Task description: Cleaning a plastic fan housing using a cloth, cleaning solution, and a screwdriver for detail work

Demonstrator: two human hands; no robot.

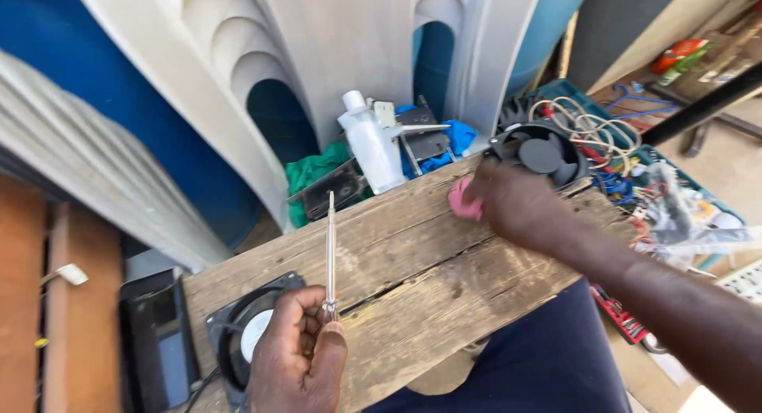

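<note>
My left hand (298,357) grips a thin clear-handled screwdriver (330,254) by its lower end, its shaft pointing up and away over the weathered wooden board (413,262). Just under that hand a black cooling fan (242,334) with a white hub lies at the board's near left corner. My right hand (512,203) reaches across the board and closes on a small pink object (460,200) near the far edge. A second black fan (544,153) sits right beyond that hand.
A white plastic bottle (371,147), metal brackets (421,135) and green and blue cloths lie behind the board. A blue tray (659,183) of tangled wires and parts stands at the right. A dark phone (159,338) lies at the left. White plastic chairs fill the back.
</note>
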